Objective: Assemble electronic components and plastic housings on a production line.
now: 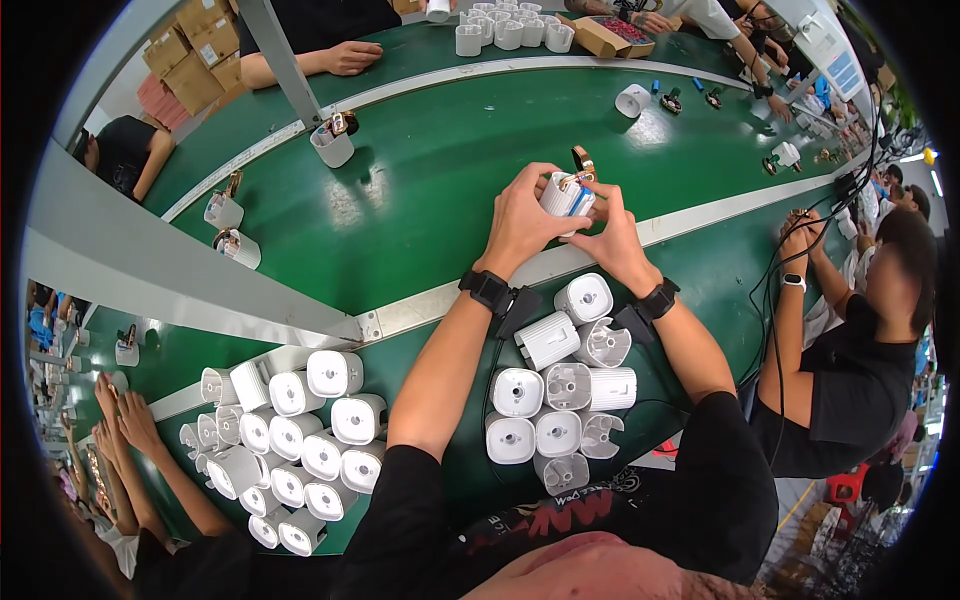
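Note:
Over the green belt, my left hand (522,222) is wrapped round a white ribbed plastic housing (556,196). My right hand (615,240) grips the same housing from the other side, its fingers near the open top. A blue cylindrical cell (580,202) shows at the housing's side. From the top sticks up a coppery ring-shaped part (582,160), near my right fingertips. Nearer to me, between my forearms, a cluster of white housings (558,433) lies on the green table, some upright and some on their sides.
More white housings (290,437) crowd the table left of my left arm. A grey metal post (200,270) rises there. Filled housings (333,147) stand on the belt. Black cables (775,280) hang at right, beside a seated co-worker (850,350). Other people work across the belt.

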`<action>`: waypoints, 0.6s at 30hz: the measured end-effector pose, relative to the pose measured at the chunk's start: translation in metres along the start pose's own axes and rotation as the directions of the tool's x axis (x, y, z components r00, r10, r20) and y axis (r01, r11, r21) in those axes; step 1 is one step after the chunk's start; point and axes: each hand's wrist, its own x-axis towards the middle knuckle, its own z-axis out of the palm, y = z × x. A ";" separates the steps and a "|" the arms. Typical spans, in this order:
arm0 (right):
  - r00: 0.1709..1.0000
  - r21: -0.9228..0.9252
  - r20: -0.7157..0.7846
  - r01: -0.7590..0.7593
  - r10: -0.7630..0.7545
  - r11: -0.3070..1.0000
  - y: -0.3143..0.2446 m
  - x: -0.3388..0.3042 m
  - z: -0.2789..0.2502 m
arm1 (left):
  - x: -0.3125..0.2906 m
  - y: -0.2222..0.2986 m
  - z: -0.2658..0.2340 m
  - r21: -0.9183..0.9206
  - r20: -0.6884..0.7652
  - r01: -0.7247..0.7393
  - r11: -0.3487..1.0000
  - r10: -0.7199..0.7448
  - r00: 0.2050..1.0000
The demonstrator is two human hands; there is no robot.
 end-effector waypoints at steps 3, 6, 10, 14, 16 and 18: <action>0.998 -0.083 0.046 -0.049 0.053 0.995 -0.004 0.000 -0.004 | -0.001 -0.003 0.000 0.009 0.011 0.008 1.000 -0.008 1.000; 0.999 -0.059 0.045 -0.020 0.022 0.998 -0.006 0.001 -0.002 | -0.002 -0.009 0.001 0.003 0.009 0.025 1.000 -0.025 1.000; 0.999 -0.027 0.038 -0.015 0.016 1.000 -0.005 0.000 -0.002 | -0.002 -0.013 0.003 -0.028 0.012 0.042 0.999 -0.041 0.999; 0.998 -0.033 0.046 -0.037 0.038 0.999 -0.001 0.001 -0.002 | -0.001 -0.016 0.005 -0.026 0.004 0.020 0.999 -0.020 1.000; 0.998 -0.042 0.049 -0.045 0.047 0.998 -0.001 0.001 -0.004 | 0.000 -0.016 0.006 -0.022 0.004 0.054 0.998 -0.054 0.999; 0.992 -0.035 0.104 -0.063 0.066 0.997 -0.011 0.004 -0.007 | 0.000 -0.019 0.004 -0.017 0.005 0.069 0.997 -0.069 0.998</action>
